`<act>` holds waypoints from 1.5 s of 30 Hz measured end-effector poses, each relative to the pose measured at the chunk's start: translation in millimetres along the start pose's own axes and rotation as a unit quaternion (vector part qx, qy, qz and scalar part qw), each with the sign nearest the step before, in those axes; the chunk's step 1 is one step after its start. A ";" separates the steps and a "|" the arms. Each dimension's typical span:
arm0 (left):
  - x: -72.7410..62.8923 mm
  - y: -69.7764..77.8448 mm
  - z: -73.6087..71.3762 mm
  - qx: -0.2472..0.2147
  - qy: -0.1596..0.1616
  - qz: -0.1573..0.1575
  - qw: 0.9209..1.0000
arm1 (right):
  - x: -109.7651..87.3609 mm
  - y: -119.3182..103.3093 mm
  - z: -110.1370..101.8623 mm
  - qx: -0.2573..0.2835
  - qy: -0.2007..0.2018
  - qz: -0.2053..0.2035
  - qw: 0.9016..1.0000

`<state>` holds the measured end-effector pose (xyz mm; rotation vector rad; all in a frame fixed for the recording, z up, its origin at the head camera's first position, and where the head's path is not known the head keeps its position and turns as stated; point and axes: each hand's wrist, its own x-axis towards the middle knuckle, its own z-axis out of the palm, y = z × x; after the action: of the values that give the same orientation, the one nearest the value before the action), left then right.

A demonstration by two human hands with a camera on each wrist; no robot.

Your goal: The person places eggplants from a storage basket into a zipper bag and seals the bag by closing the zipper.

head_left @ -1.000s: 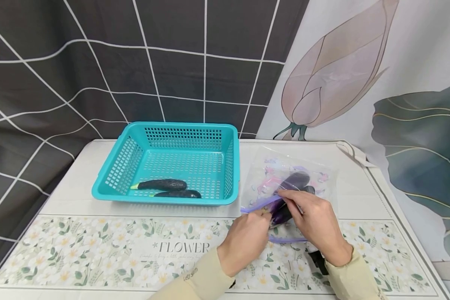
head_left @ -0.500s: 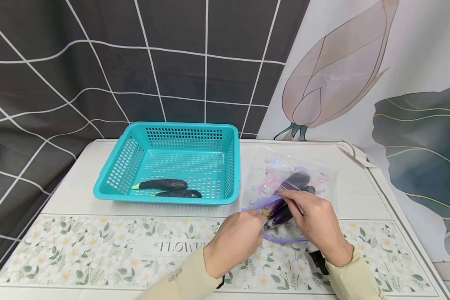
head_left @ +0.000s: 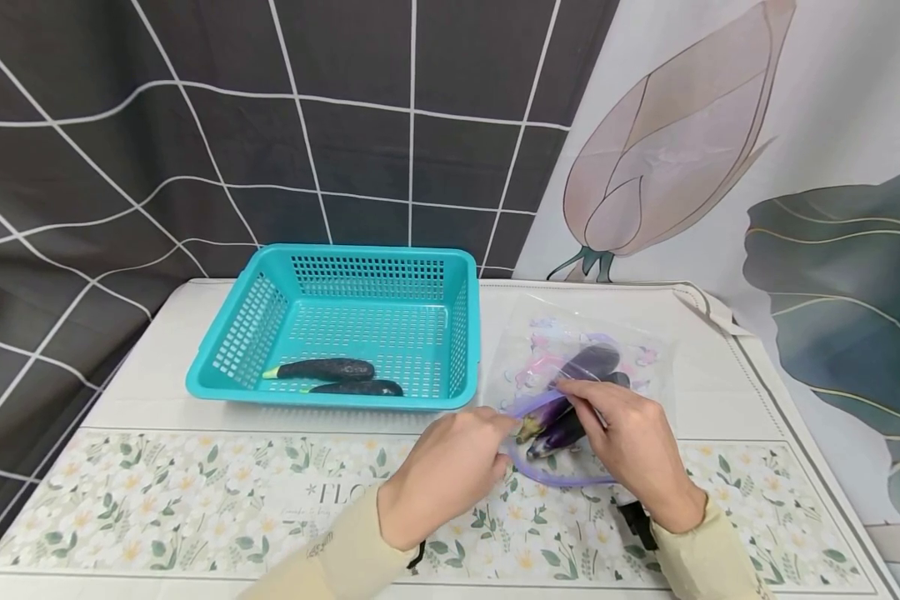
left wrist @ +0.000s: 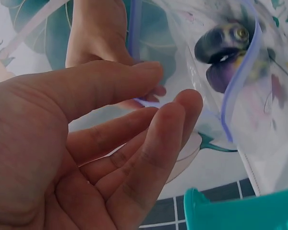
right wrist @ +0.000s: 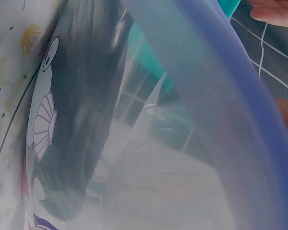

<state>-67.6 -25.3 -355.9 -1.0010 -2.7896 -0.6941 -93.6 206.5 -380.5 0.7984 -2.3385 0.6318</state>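
A clear zip bag (head_left: 506,367) with a purple rim and pink print lies on the right of the table. Inside it are two dark purple eggplants (head_left: 562,425), stem ends toward the parted mouth. My right hand (head_left: 637,442) pinches the bag's upper rim between thumb and fingers. Just left of the mouth is my left hand (head_left: 446,467). The left wrist view shows a gap between its thumb and bent fingers (left wrist: 165,129), with nothing held. Filling much of the right wrist view are the bag's purple rim (right wrist: 240,81) and an eggplant (right wrist: 86,110) behind film.
A turquoise perforated basket (head_left: 371,312) stands left of the bag. Two dark eggplants (head_left: 326,369) with pale green stem ends lie along its near side. Beneath is a white tablecloth (head_left: 142,367) with a flowered strip. A grid-patterned curtain (head_left: 360,150) hangs behind.
My left hand has let go of the eggplant's stem end and moved left, out of the bag's mouth. The right hand keeps its pinch on the rim.
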 end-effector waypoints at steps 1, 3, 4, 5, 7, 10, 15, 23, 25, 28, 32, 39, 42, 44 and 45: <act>-0.3 -1.1 -1.7 -0.003 -0.001 -0.004 1.000 | 0.1 -0.1 -0.1 0.000 0.000 0.001 1.000; -1.1 -3.2 -5.2 -0.010 -0.003 -0.014 1.000 | 0.1 -0.2 -0.2 -0.002 -0.002 0.002 1.000; -1.6 -4.3 -6.9 -0.014 -0.005 -0.019 1.000 | 0.0 -0.2 -0.1 -0.003 -0.002 0.002 1.000; -2.2 -5.4 -8.5 -0.016 -0.006 -0.022 1.000 | -0.1 -0.1 0.0 -0.006 -0.002 0.001 1.000; -3.3 -7.3 -12.2 -0.019 -0.004 -0.026 0.999 | -0.6 0.3 0.2 -0.010 -0.002 0.000 1.000; -4.8 -10.3 -17.6 -0.018 -0.004 -0.029 0.999 | -0.9 0.5 0.4 -0.010 -0.001 0.000 1.000; -5.2 -17.4 -25.0 0.005 0.000 -0.021 1.000 | -0.4 0.1 0.1 -0.010 0.001 -0.001 1.000; -7.4 -27.2 -35.4 0.019 0.018 -0.023 0.999 | -0.2 -0.2 -0.1 -0.012 -0.004 0.003 1.000; -8.4 -28.4 -37.9 0.017 0.019 -0.026 0.999 | -0.4 -0.3 -0.2 -0.013 -0.006 0.004 1.000; -9.7 -30.2 -40.9 0.023 0.022 -0.031 0.999 | -0.6 -0.5 -0.2 -0.012 -0.008 0.004 1.000; -10.4 -32.6 -44.5 0.033 0.028 -0.035 0.998 | -0.8 -0.4 0.1 -0.011 -0.008 0.004 1.000; -11.1 -40.2 -52.1 0.079 0.040 -0.070 0.994 | -1.0 0.2 1.5 -0.013 -0.005 0.001 1.000; -11.2 -45.1 -55.4 0.092 0.045 -0.086 0.991 | -0.6 0.4 2.0 -0.011 -0.004 -0.001 1.000; -11.3 -48.7 -57.5 0.098 0.046 -0.095 0.990 | -0.5 0.5 2.3 -0.011 -0.004 -0.003 1.000; -11.2 -50.6 -58.5 0.101 0.046 -0.099 0.989 | -0.5 0.5 2.4 -0.010 -0.004 -0.004 1.000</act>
<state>-93.9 -92.5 -325.8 -0.6463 -2.8305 -0.4502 -94.5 205.7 -382.7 0.8013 -2.3444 0.6014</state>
